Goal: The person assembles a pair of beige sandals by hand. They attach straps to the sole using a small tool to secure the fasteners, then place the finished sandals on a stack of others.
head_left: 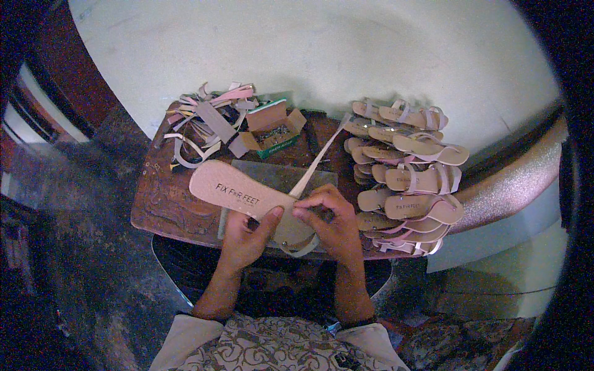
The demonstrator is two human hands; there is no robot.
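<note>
My left hand (pixel 244 242) grips a beige, pink-tinged sandal sole (pixel 216 183) by its narrow middle, thumb on top. The sole is tilted, its wide end pointing up and left, with dark print on its face. Close beside it, my right hand (pixel 334 224) pinches the near end of a long, pale strap (pixel 317 161) at the sole's edge. That strap tapers away toward the upper right. Whether it is fixed to the sole is hidden by my fingers. Below and between my hands lies a second sandal piece (pixel 292 234) with a pale band, partly covered.
A dark carved wooden table (pixel 164 204) carries a grey slab (pixel 260 170) under my hands. Beyond are a heap of loose straps (pixel 213 120) and an opened green box (pixel 278 148) of small metal bits. Stacked strapped sandals (pixel 408 176) line the right side, against a pale wall (pixel 309 49).
</note>
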